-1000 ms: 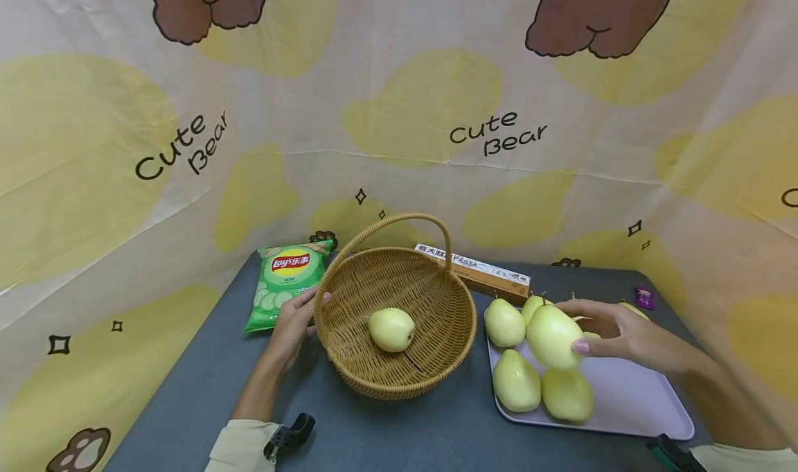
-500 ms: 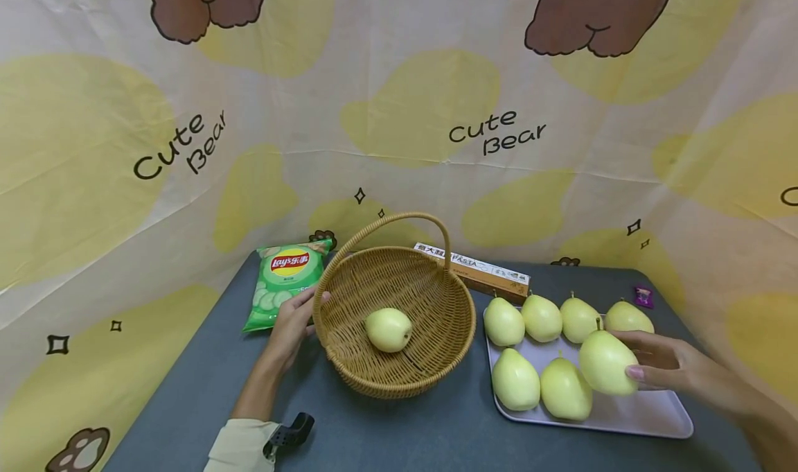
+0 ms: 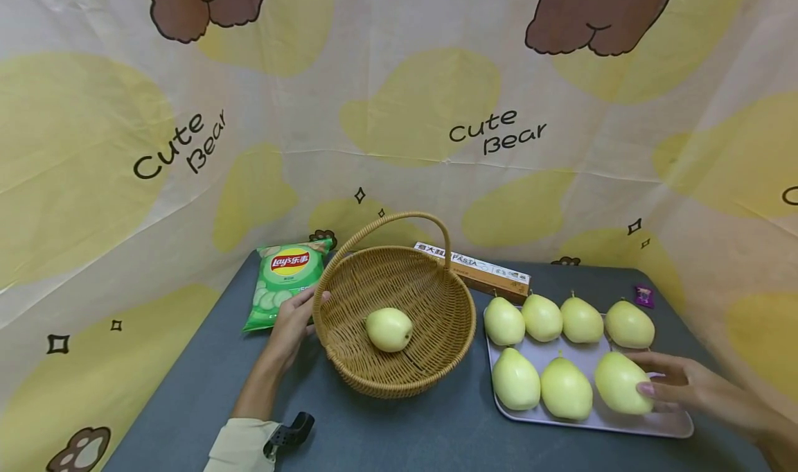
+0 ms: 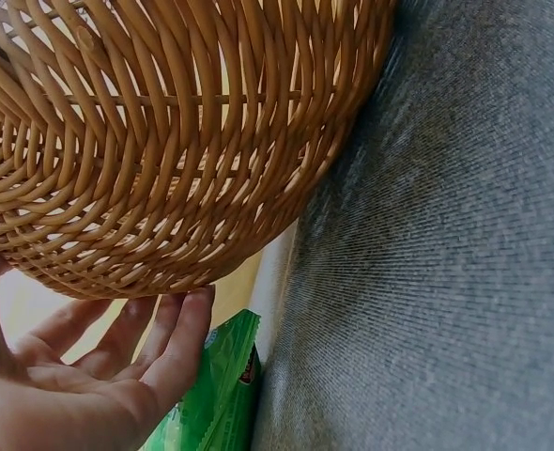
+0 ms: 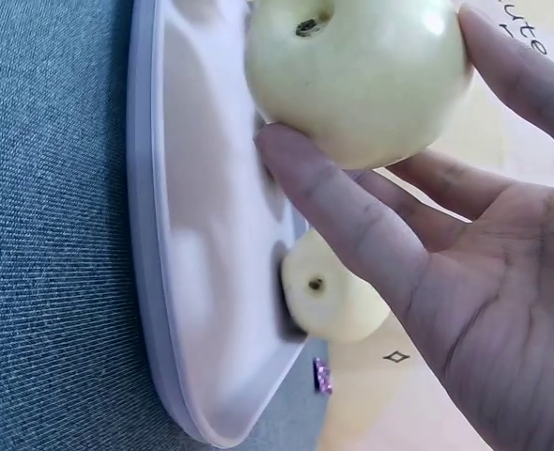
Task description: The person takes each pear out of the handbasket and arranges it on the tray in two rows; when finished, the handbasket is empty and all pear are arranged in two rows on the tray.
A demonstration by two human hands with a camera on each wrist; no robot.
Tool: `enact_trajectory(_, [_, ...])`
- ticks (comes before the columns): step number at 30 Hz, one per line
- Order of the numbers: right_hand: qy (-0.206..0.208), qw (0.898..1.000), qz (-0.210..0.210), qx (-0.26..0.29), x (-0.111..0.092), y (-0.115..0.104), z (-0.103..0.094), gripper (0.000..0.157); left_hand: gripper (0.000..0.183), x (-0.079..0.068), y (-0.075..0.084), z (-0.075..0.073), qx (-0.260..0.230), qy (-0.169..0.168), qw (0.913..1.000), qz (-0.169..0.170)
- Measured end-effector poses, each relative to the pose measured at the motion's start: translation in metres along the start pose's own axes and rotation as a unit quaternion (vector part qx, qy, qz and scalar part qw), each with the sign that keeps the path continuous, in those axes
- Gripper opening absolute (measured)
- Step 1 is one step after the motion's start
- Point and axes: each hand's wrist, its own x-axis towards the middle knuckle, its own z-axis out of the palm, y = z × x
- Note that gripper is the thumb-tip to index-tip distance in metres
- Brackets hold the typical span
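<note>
A wicker basket [image 3: 399, 371] with an arched handle stands mid-table, its opening tilted toward me. One pale green pear [image 3: 389, 330] lies inside it. My left hand [image 3: 291, 330] holds the basket's left rim, thumb over the edge; in the left wrist view its fingers press the woven outside. With fingers and thumb, my right hand [image 3: 682, 385] grips another pear [image 3: 623, 383] at the front row's right end on the lilac tray [image 3: 670, 427]. Whether that pear touches the tray, I cannot tell. Several other pears [image 3: 541, 317] sit on the tray in two rows.
A green bag of chips [image 3: 283, 285] lies left of the basket, beside my left hand. Behind the basket and tray is a pasta box [image 3: 489, 276]. A small purple packet [image 3: 644, 296] lies at the back right. A printed cloth [image 3: 399, 111] hangs behind the table.
My right hand has carried the pear right and down, from above the tray's left part to the front row's right end. The left hand and basket have stayed almost still.
</note>
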Motion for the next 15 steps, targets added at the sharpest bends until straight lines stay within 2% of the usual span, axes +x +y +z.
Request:
enact_trajectory(5, [-0.002, 1.000, 0.017, -0.004, 0.0043, 0.0058, 0.0017, 0.048, 0.064, 0.0001, -0.0004, 0.0000, -0.004, 0.000, 1.0000, 0.001])
enact_trajectory(9, [-0.002, 0.999, 0.023, -0.026, 0.0070, 0.0085, 0.0040, 0.052, 0.063, -0.0002, -0.0012, 0.0000, -0.009, -0.002, 1.0000, 0.003])
enact_trajectory(15, [-0.013, 1.000, 0.005, -0.024, 0.0103, 0.0089, 0.0075, 0.052, 0.064, -0.0005, -0.0011, 0.0000, -0.012, -0.001, 0.9999, 0.001])
